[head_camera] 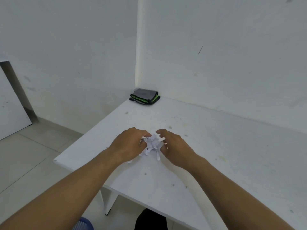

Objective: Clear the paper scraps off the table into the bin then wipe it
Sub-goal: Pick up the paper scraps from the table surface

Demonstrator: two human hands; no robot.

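White walls meet in a corner behind a white table (216, 146), whose top is speckled with small dark marks and which stands on a pale tiled floor in the head view. Near the middle of the table's left half lies the heap of paper scraps (152, 144), crumpled white strips bunched into one loose mound, with a few stray ends trailing toward the near edge. The left hand (128, 145) sits on the heap's left side, its fingers curled inward against the paper, so it seems to grip the edge of the pile; the right hand (172, 145) is just beside the heap on the other side, fingers spread and bent but apart, touching the scraps at most with the tips, which I cannot tell for sure. Placed like this, the two hands look set to rake the scraps together from both flanks so they can be lifted as one bundle. The mound has no strong long axis; if anything it runs roughly from the far side toward the person, its loose tails pointing at the near edge. A folded grey and green cloth (144, 96) waits in the far corner against the wall, presumably kept for the wiping. A blue bin (83, 224) shows on the floor at the lower left, below the table's edge.
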